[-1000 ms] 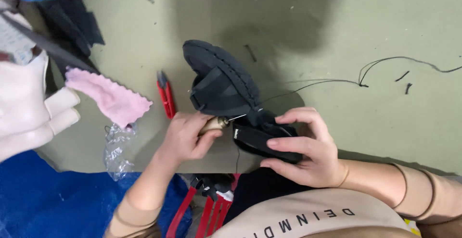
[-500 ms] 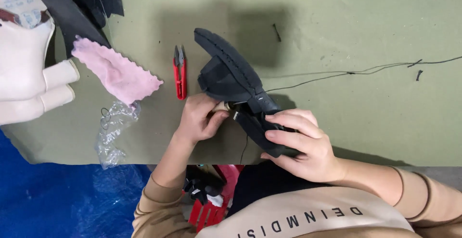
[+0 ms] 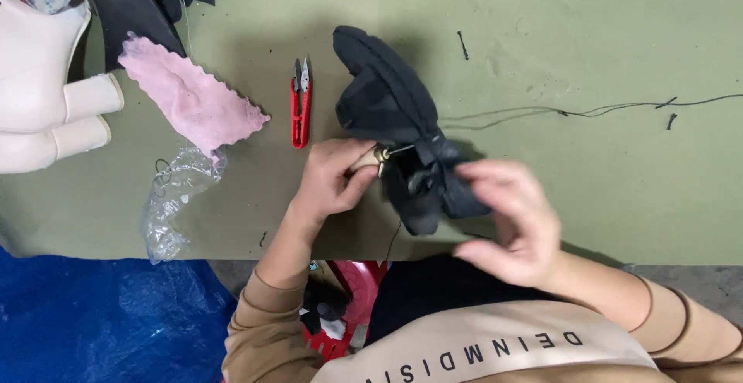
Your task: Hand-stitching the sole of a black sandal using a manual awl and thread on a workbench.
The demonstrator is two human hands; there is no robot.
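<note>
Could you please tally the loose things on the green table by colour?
Black: 2, the fabric piece held by the left hand and right hand, and the thread
Red: 1, the snips
Pink: 1, the cloth
Clear: 1, the plastic wrap
Total: 5

A: How's the scene being viewed?
B: One head cam only, being aimed almost straight down at the green table (image 3: pixel 588 35) from close above, w/ the wearer's chest being caught along the bottom edge.
A: Anything being shared w/ a 2nd view?
B: No, only a single view is being given; both forearms are being framed near centre.
</note>
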